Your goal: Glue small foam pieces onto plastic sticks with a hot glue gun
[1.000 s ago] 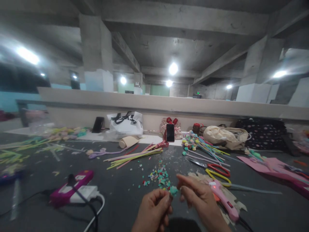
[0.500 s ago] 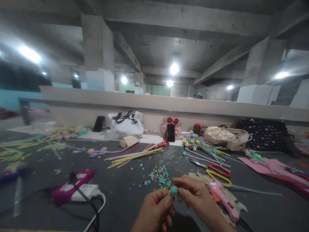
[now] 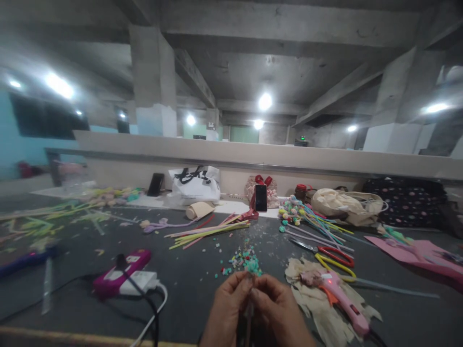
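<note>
My left hand (image 3: 228,306) and my right hand (image 3: 275,306) meet at the near middle of the table, thumbs and fingertips pinched close together. A thin, pale stem (image 3: 249,320) hangs down between them; its upper end is hidden by my fingers. Just beyond the fingertips lies a pile of small foam-like bits (image 3: 246,258), mostly teal with some white, red and yellow. Whether any teal at my fingertips belongs to the held piece, I cannot tell. To the right of my right hand, a pink glue gun (image 3: 345,303) rests on a crumpled beige sheet (image 3: 318,318).
Red-and-yellow-handled scissors (image 3: 334,258) lie at right, near colourful flower-tipped stems (image 3: 296,212). Yellow and pink strips (image 3: 206,234) lie ahead. A magenta power strip (image 3: 123,274) with cables sits at left. A phone (image 3: 261,197) stands upright at the back, beside a white bag (image 3: 195,185).
My right hand has drawn in against my left, and the teal piece seen between them is now mostly covered by fingers. A thin stem now shows below. The view has shifted slightly left.
</note>
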`<state>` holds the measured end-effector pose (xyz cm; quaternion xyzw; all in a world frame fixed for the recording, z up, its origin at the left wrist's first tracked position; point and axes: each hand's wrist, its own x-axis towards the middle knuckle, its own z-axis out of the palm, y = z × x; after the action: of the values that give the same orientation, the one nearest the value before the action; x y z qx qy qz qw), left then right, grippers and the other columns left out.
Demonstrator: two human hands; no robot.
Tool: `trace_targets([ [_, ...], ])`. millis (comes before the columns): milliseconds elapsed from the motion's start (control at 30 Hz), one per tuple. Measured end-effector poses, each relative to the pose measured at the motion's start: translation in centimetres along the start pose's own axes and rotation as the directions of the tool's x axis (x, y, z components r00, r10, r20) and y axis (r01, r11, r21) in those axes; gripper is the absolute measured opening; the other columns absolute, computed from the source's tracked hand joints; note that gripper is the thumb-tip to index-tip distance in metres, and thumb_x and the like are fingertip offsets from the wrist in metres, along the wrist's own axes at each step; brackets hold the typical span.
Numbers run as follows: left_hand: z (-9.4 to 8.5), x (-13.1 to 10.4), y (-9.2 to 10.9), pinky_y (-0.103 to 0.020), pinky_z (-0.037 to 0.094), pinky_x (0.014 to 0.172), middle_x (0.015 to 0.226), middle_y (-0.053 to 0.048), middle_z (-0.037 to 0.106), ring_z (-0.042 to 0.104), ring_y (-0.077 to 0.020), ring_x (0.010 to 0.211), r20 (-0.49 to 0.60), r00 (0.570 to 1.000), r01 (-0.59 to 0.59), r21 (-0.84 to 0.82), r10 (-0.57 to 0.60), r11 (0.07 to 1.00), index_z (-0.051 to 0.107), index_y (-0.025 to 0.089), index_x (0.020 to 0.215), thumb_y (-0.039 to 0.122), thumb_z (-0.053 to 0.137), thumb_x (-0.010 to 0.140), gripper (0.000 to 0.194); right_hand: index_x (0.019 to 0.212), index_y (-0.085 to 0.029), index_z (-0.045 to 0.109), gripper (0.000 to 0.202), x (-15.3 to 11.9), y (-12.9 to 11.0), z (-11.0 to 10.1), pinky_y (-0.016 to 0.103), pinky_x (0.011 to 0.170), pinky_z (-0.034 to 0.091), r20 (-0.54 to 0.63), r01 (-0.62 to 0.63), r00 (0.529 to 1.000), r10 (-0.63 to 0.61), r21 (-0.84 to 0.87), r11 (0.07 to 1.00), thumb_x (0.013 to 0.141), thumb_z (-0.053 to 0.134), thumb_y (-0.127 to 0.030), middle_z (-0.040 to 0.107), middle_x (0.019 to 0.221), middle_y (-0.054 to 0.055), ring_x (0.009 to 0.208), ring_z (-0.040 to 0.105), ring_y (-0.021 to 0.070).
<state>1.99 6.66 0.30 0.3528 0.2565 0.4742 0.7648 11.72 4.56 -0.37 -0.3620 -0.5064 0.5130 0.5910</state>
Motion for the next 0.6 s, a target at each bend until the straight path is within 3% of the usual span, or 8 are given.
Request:
trace_targets([
  [267, -0.4, 0.9, -0.3, -0.023, 0.042, 0.057, 0.069, -0.003, 0.064, 0.058, -0.0143, 0.061, -0.12, 0.991, -0.057, -0.019, 0.054, 0.998, 0.058, 0.016, 0.077, 0.024, 0.074, 0.043, 0.039, 0.066, -0.015, 0.059, 0.025, -0.3, -0.8, -0.5, 0.018, 0.047, 0.035, -0.041, 0.038, 0.998, -0.045, -0.164, 0.986, 0.066, 0.058, -0.04, 0.052, 0.055, -0.003, 0.049, 0.045, 0.0087],
  [400, 0.0, 0.3, 0.5, -0.024, 0.043, 0.057, 0.075, -0.008, 0.066, 0.059, -0.0182, 0.068, -0.115, 0.987, -0.104, 0.105, 0.116, 0.989, 0.058, 0.014, 0.087, 0.022, 0.075, 0.039, 0.052, 0.064, -0.016, 0.06, 0.024, -0.4, -0.6, -0.7, 0.021, 0.056, 0.037, 0.012, 0.061, 0.998, -0.06, -0.127, 0.99, 0.064, 0.06, -0.04, 0.054, 0.059, -0.002, 0.057, 0.047, 0.0115],
  [600, 0.5, -0.5, 1.3, -0.026, 0.043, 0.06, 0.069, -0.006, 0.066, 0.059, -0.0176, 0.065, -0.109, 0.98, -0.144, 0.194, 0.167, 0.97, 0.06, 0.015, 0.082, 0.022, 0.073, 0.04, 0.045, 0.062, -0.017, 0.061, 0.023, -0.8, -0.4, -0.3, 0.022, 0.057, 0.037, 0.039, 0.098, 0.995, -0.097, -0.038, 0.994, 0.064, 0.06, -0.039, 0.054, 0.058, -0.002, 0.057, 0.047, 0.0116],
])
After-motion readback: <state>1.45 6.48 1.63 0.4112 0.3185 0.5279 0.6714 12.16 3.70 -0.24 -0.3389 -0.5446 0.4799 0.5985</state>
